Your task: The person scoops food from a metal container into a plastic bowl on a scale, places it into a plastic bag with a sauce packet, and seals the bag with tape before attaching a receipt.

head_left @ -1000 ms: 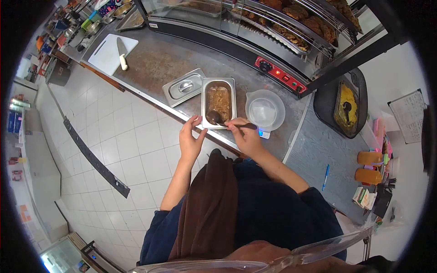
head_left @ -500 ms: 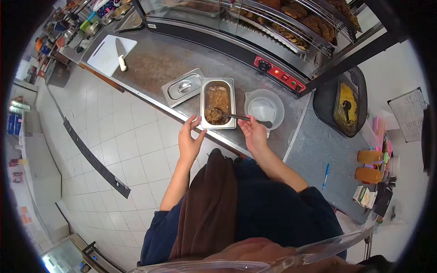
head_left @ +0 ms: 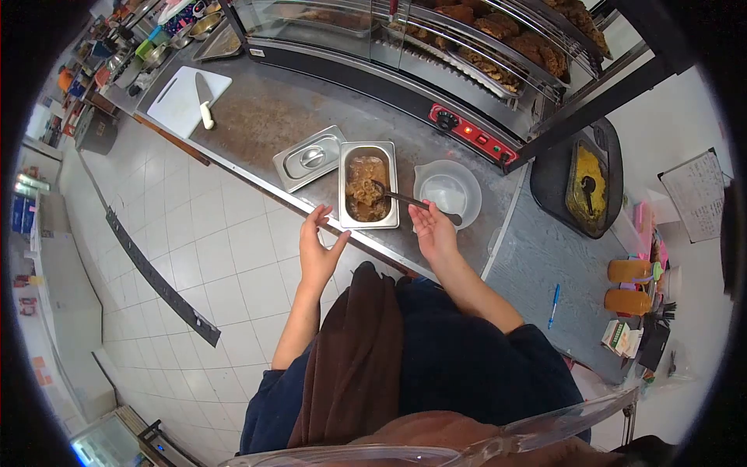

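A rectangular steel container [head_left: 393,208] of brown, chunky sauce [head_left: 366,173] stands near the counter's front edge. My right hand [head_left: 434,235] is closed on the handle of a dark spoon [head_left: 408,200], whose bowl is sunk in the sauce around the container's middle. My left hand [head_left: 317,247] is by the container's near left corner, thumb and fingers apart and nothing in it. Just left of the container lies its steel lid [head_left: 294,169], with a recessed handle. A translucent plastic bowl [head_left: 467,175] stands to the right, partly behind the spoon's handle end.
A heated glass display case [head_left: 334,74] with trays of fried food runs along the back. A knife [head_left: 205,109] rests on a white cutting board [head_left: 167,105] at the left. On the right are a black container with yellow food [head_left: 585,175], a blue pen [head_left: 554,305] and orange bottles [head_left: 627,301].
The spoon's bowl has moved from the container's near end toward its middle, pushing the sauce away from me. My left hand has drawn slightly away from the container.
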`<state>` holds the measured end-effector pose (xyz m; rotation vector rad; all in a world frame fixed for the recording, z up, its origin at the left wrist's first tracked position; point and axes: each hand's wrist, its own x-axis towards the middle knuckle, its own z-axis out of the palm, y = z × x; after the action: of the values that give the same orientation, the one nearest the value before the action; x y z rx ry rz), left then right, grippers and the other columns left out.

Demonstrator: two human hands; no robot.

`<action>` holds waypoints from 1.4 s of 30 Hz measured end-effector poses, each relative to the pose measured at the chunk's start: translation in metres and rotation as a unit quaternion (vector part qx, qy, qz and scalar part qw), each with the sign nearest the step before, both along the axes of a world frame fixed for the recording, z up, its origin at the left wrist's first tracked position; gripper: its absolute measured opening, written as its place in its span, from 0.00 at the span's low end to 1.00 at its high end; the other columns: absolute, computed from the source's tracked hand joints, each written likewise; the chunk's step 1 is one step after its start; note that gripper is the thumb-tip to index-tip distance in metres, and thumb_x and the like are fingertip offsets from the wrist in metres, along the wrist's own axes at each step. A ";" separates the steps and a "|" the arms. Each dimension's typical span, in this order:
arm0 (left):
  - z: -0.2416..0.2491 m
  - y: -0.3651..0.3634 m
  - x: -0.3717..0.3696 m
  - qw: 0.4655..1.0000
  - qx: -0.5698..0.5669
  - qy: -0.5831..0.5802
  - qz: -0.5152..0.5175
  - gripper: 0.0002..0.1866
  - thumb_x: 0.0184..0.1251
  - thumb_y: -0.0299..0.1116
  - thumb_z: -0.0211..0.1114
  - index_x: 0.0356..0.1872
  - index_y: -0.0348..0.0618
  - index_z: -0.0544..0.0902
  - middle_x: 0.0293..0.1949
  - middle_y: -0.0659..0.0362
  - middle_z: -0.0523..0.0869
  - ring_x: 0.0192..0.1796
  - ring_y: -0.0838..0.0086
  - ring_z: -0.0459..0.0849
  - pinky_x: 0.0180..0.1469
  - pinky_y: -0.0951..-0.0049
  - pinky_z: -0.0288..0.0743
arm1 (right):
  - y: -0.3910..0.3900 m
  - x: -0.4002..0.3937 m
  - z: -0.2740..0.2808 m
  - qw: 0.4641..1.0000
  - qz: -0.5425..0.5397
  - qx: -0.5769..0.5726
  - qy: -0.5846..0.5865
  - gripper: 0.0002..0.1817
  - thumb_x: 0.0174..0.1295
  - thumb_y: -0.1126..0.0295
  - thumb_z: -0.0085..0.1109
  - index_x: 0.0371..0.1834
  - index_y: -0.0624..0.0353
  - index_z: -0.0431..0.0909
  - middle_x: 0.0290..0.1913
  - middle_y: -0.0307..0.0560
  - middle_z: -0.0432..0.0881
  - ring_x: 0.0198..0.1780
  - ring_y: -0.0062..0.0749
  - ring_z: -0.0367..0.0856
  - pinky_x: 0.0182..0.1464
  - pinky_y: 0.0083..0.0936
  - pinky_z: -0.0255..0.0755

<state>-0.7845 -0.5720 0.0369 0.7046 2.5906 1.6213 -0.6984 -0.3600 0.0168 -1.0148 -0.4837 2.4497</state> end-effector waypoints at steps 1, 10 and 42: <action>-0.001 -0.001 -0.001 1.000 -0.005 0.006 0.004 0.35 0.45 0.29 0.73 0.56 0.37 0.66 0.51 0.54 0.78 0.47 0.66 0.77 0.51 0.67 0.69 | 0.001 0.000 0.001 1.000 0.001 -0.003 0.005 0.13 0.67 0.70 0.45 0.46 0.73 0.66 0.39 0.58 0.72 0.46 0.43 0.75 0.56 0.33 0.73; -0.002 -0.010 -0.010 0.999 -0.006 0.024 0.036 0.35 0.46 0.30 0.73 0.57 0.39 0.66 0.51 0.56 0.78 0.48 0.68 0.75 0.50 0.66 0.68 | 0.012 0.000 0.039 0.999 -0.002 -0.008 0.040 0.12 0.66 0.70 0.46 0.45 0.71 0.67 0.42 0.59 0.73 0.48 0.43 0.75 0.57 0.32 0.72; -0.007 -0.002 -0.012 1.000 -0.016 0.015 0.011 0.29 0.50 0.30 0.70 0.55 0.41 0.69 0.51 0.56 0.78 0.48 0.69 0.75 0.50 0.67 0.68 | 0.055 0.089 0.034 0.556 0.050 0.821 -0.123 0.08 0.65 0.74 0.48 0.40 0.68 0.75 0.43 0.52 0.79 0.43 0.31 0.80 0.47 0.24 0.73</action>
<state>-0.7970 -0.5736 0.0298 0.7054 2.6484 1.5846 -0.6092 -0.3046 0.0509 -0.3178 -2.2448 0.8116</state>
